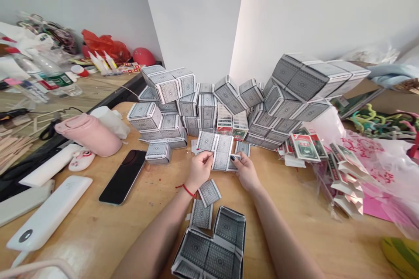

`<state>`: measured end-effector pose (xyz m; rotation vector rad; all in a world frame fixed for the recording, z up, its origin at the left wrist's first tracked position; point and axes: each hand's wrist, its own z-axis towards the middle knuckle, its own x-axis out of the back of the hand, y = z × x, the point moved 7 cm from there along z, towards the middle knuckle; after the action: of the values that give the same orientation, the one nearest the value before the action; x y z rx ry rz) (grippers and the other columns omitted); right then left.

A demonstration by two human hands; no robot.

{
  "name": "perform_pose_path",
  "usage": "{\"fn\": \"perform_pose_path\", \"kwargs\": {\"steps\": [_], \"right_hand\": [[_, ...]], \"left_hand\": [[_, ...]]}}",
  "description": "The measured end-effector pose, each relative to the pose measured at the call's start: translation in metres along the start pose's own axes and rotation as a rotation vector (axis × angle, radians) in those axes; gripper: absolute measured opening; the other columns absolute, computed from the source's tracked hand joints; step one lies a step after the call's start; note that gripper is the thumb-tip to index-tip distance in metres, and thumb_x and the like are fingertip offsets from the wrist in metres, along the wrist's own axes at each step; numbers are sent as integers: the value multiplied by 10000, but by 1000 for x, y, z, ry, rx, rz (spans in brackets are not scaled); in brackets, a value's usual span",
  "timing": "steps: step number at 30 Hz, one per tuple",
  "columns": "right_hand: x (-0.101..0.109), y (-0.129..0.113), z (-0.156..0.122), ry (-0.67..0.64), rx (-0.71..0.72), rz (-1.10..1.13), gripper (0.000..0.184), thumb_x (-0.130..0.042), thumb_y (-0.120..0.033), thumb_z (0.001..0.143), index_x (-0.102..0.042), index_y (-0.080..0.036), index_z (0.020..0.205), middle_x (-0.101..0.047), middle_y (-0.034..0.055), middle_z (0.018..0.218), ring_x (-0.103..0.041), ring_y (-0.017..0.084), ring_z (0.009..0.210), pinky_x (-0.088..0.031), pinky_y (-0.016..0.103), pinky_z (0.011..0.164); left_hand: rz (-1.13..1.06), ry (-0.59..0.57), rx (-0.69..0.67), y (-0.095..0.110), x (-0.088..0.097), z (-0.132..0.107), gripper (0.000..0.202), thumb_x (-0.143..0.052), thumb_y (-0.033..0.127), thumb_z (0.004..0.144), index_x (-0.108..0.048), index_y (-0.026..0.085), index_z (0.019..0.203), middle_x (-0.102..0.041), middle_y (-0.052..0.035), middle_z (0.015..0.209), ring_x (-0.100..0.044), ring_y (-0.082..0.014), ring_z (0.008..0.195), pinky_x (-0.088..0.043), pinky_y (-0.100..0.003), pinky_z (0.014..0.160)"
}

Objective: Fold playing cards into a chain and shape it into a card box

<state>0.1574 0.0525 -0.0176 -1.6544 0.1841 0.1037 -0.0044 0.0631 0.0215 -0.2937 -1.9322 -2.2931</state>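
My left hand (pixel 198 170) and my right hand (pixel 245 172) both pinch a joined strip of grey patterned playing cards (pixel 218 150) held just above the wooden table (pixel 137 222). Two loose cards (pixel 205 202) lie under my left wrist. An open box-like piece folded from the same cards (pixel 214 248) sits between my forearms at the near edge. Behind the hands a large heap of finished card cubes (pixel 229 100) is stacked against the wall corner.
A black phone (pixel 123 176) lies left of my hands, with a white power bank (pixel 49 216) and a pink pouch (pixel 88 134) further left. Card packs and empty wrappers (pixel 327 157) and pink plastic bags (pixel 376 170) lie right. Cluttered bench at far left.
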Motion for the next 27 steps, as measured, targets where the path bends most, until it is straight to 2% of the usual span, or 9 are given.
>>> {"fn": "perform_pose_path", "kwargs": {"steps": [4,7,10,14,16,21,27], "right_hand": [[2,-1,1,-8,-21,80,320,-618,-436,699,-392,-210,674,-409,-62,551,-390,79,462,-373,204,432],[3,-7,0,-28,-18,43,308,-619,-434,699,-411,-207,680,-493,-44,567,-468,98,473,-419,227,437],[5,-14,-1,-26,9,-83,281,-566,-450,739,-427,-207,717,-548,-34,523,-481,106,404,-380,216,369],[11,-17,0,27,56,-194,266,-515,-459,771,-426,-211,733,-472,-75,389,-384,81,295,-278,187,303],[11,-16,0,-3,45,-197,265,-512,-461,771,-424,-212,749,-454,-84,389,-376,76,291,-272,182,299],[3,-15,-1,-173,8,-108,267,-544,-438,755,-420,-208,811,-491,-74,516,-445,65,367,-316,164,329],[0,-15,-3,-204,-8,-84,274,-551,-437,754,-412,-202,776,-468,-76,513,-420,54,365,-293,160,328]], "left_hand": [[-29,10,19,-3,4,3,176,-489,253,759,-576,136,661,-463,39,503,-417,-72,458,-320,-184,452],[-108,-14,83,-7,5,7,170,-509,257,750,-589,135,662,-490,34,505,-441,-79,451,-336,-188,432],[-221,-137,200,-14,0,9,145,-549,254,728,-630,135,720,-599,1,601,-529,-101,522,-419,-205,490],[-412,-386,365,-19,-13,4,222,-627,246,680,-654,135,871,-683,-54,822,-615,-143,680,-499,-293,675],[-467,-452,405,-19,-15,2,281,-657,238,656,-650,130,916,-684,-70,881,-626,-152,713,-504,-308,705],[-477,-443,444,-21,-12,1,287,-660,209,648,-657,122,922,-689,-76,883,-635,-154,710,-516,-293,679],[-456,-393,450,-20,-12,1,238,-633,164,635,-673,113,864,-699,-61,795,-630,-149,653,-521,-276,622]]}}
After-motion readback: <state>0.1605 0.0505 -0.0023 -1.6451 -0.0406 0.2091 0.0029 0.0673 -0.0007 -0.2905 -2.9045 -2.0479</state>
